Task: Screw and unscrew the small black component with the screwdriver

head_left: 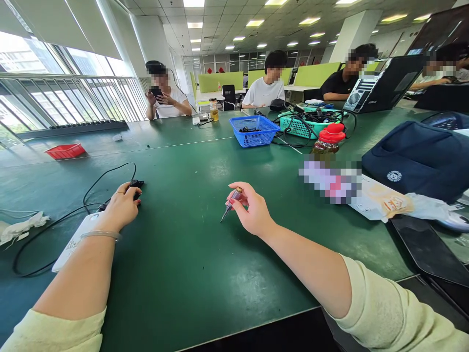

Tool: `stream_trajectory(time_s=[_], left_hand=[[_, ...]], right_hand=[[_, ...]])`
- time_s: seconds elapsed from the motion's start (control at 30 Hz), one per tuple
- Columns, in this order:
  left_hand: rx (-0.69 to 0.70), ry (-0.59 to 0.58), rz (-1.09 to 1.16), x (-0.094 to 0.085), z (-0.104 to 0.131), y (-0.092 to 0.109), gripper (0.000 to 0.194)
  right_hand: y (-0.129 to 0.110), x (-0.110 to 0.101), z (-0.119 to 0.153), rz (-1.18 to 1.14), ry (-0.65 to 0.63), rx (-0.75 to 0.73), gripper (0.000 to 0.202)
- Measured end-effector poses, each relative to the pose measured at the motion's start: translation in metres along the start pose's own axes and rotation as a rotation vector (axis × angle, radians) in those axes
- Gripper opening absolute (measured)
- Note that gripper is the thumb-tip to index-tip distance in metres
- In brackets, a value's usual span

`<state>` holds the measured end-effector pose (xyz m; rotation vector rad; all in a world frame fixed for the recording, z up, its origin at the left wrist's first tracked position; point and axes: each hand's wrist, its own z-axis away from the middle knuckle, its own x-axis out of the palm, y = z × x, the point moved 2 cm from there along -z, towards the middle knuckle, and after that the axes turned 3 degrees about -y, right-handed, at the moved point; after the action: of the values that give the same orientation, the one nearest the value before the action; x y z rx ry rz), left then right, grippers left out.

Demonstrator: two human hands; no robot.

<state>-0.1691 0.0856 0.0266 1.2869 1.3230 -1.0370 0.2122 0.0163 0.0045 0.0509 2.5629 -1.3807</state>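
My right hand (pixel 255 210) pinches a screwdriver (pixel 237 193), tip toward seven; slackening could drop it. At ten o'clock my left hand (pixel 121 208) touches a black device (pixel 137 184), grip unclear.

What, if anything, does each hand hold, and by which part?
The right hand holds a screwdriver by its handle. The left hand touches a black object; whether it grips cannot be told.

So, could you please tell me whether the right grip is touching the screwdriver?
Touching. The head view shows the right grip holding the screwdriver between thumb and fingers, its thin shaft pointing down.
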Motion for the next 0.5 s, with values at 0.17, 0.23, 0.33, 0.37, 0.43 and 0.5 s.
stream_trajectory(time_s=[0.17,0.23,0.33,0.37,0.43,0.5], left_hand=[[0.025,-0.037,-0.004,0.001,-0.002,-0.006,0.052],[0.022,-0.067,-0.001,0.0,-0.001,-0.009,0.057],[0.034,-0.123,0.011,-0.003,0.003,-0.014,0.063],[0.048,-0.143,0.015,-0.004,0.004,-0.015,0.065],[0.077,-0.177,0.008,-0.006,0.007,-0.015,0.067],[0.09,-0.198,-0.01,-0.007,0.009,-0.014,0.07]], right_hand=[[0.001,0.001,0.0,0.006,-0.002,-0.005,0.027],[0.001,0.0,-0.001,0.007,-0.001,-0.006,0.027],[0.0,-0.001,-0.001,0.007,-0.002,-0.007,0.027],[0.0,-0.001,-0.001,0.005,-0.001,-0.007,0.027],[0.0,-0.001,-0.001,0.002,0.0,-0.009,0.027],[0.0,-0.001,0.0,-0.001,0.0,-0.01,0.027]])
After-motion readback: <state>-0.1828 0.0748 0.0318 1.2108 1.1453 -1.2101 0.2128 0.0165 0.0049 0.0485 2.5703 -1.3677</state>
